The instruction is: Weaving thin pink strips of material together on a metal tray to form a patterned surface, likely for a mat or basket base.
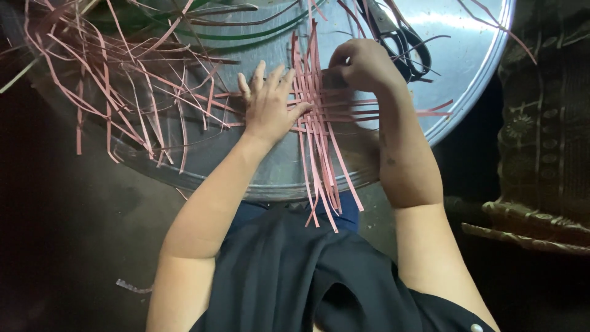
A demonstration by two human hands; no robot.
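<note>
Far left of the frame, a loose tangle of pink strips point(117, 80) sprawls across the upper left part of the round metal tray point(467, 80), some ends hanging over its rim. A few green strips point(246, 34) curve along the top, just behind that heap. Down at the lower left, one small pale scrap point(132, 286) lies alone on the dark floor.

Now to the centre: the left hand point(268, 104) lies flat, palm down, fingers spread and released, pressing on the left edge of the woven pink mat point(319, 104). That mat sits in the middle of the frame on the tray, its crossing strips laid over and under, the long upright ones trailing down past the tray's near rim toward the person's dark garment point(295, 276).

Just right of it, the right hand point(362, 64) is curled tight, fingertips pinched on a strip at the mat's upper right corner. Horizontal strips poke out to the right beneath that wrist.

Right of that hand, black-handled scissors point(399, 40) rest on the tray, touching nothing but stray strips. At the far right edge, a patterned dark cloth point(544, 123) hangs.
</note>
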